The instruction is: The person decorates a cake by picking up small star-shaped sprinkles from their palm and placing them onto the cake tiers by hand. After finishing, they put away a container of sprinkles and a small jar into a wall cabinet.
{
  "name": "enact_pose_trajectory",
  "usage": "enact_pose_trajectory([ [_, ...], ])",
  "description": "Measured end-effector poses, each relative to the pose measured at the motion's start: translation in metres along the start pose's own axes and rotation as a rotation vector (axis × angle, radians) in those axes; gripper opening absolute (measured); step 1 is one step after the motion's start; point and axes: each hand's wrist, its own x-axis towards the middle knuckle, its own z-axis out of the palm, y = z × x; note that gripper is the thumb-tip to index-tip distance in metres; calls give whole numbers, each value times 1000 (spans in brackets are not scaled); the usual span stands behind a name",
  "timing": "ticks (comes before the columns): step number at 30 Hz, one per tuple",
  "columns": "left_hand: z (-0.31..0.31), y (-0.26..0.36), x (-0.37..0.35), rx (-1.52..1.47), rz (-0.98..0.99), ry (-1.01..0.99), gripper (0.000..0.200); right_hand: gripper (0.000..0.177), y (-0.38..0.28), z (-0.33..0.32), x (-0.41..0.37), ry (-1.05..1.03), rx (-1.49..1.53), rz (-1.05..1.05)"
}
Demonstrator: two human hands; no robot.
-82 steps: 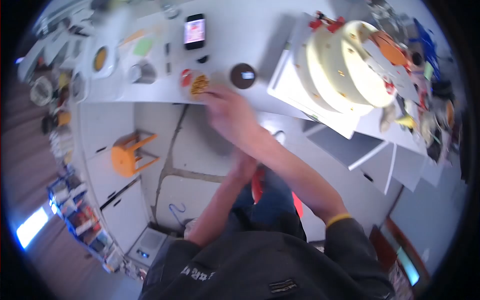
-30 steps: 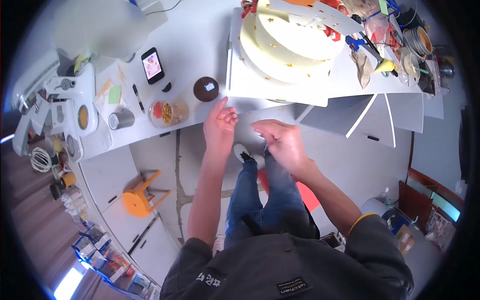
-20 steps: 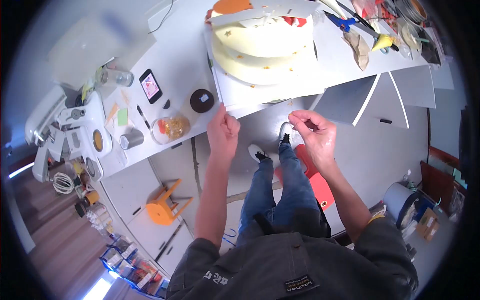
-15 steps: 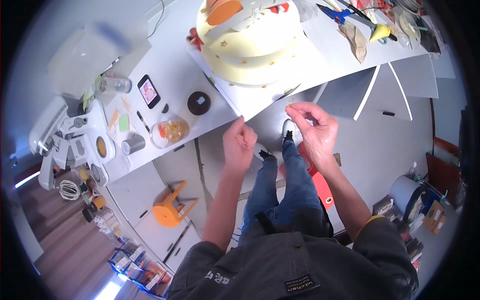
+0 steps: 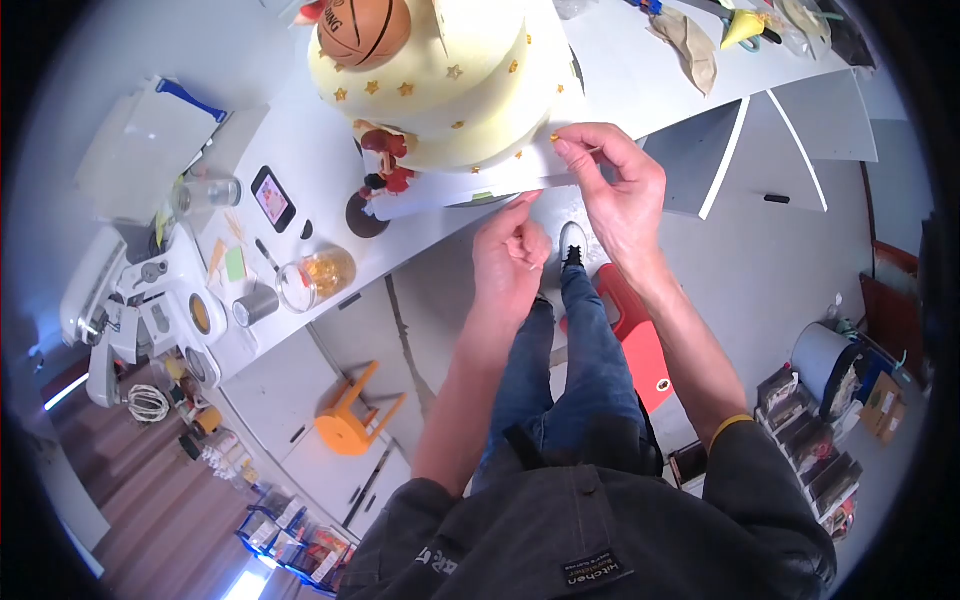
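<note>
A pale yellow tiered cake [image 5: 478, 110] dotted with gold stars stands on a white cake board [image 5: 440, 192] at the table's front edge. A basketball topper [image 5: 364, 30] sits on it, and a red figurine [image 5: 385, 160] is at its lower left side. My right hand [image 5: 622, 190] pinches a tiny gold star [image 5: 556, 138] between thumb and fingertips, close to the cake's right side. My left hand [image 5: 512, 250] is closed, its index finger stretched to the board's front edge, seemingly touching it. No object shows in its curled fingers.
On the white table [image 5: 300, 200] lie a phone [image 5: 273, 198], a clear jar of gold pieces [image 5: 325, 275], a tin [image 5: 256, 305] and a dark round disc [image 5: 366, 215]. A stand mixer [image 5: 120, 290] is at far left. Below are an orange stool [image 5: 345, 428] and a red stool [image 5: 640, 350].
The cake and its board have turned, bringing the basketball and red figurine into clearer view at the left. Both hands have moved up toward the cake; the right still pinches the star.
</note>
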Motion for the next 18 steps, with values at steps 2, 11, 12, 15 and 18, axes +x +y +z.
enact_pose_trajectory([
  [2,4,-6,4,4,6,-14,28,19,-1,-3,6,7,9,61],
  [11,10,-14,10,-16,20,-48,31,25,4,-11,26,-83,50,38],
  [12,11,-14,10,-17,17,-41,31,25,5,-11,27,-88,53,25],
  [15,14,-15,9,0,18,-38,31,26,8,-10,29,-103,62,5],
  [18,15,-15,8,7,21,-32,31,25,8,-9,31,-111,74,18],
])
